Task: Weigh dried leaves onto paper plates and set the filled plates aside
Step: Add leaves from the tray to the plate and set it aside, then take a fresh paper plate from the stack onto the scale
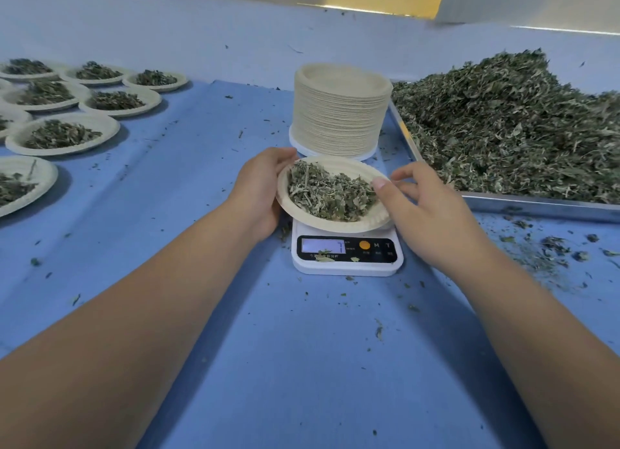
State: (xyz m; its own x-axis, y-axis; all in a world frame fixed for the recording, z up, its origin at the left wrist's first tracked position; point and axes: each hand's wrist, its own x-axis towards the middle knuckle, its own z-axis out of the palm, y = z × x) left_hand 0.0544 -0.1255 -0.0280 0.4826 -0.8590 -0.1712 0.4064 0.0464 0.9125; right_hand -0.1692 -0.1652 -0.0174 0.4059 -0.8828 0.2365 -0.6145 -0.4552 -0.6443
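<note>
A person lifts a paper plate [339, 225] heaped with dried leaves [330, 193] at a white digital scale [347, 267] on a blue-covered table [188, 220]. The plate sits tilted just over the scale's platform, and contact between them cannot be made out. The left hand [258, 193] curls round the plate's left rim, thumb at the far edge. The right hand [429, 210] pinches the right rim under its thumb, its other fingers loosely spread behind. A tall stack of empty plates [340, 113] stands just beyond the scale. A metal tray [536, 207] at right holds a large heap of loose leaves [520, 123]. Filled plates [62, 135] lie in rows at far left.
</note>
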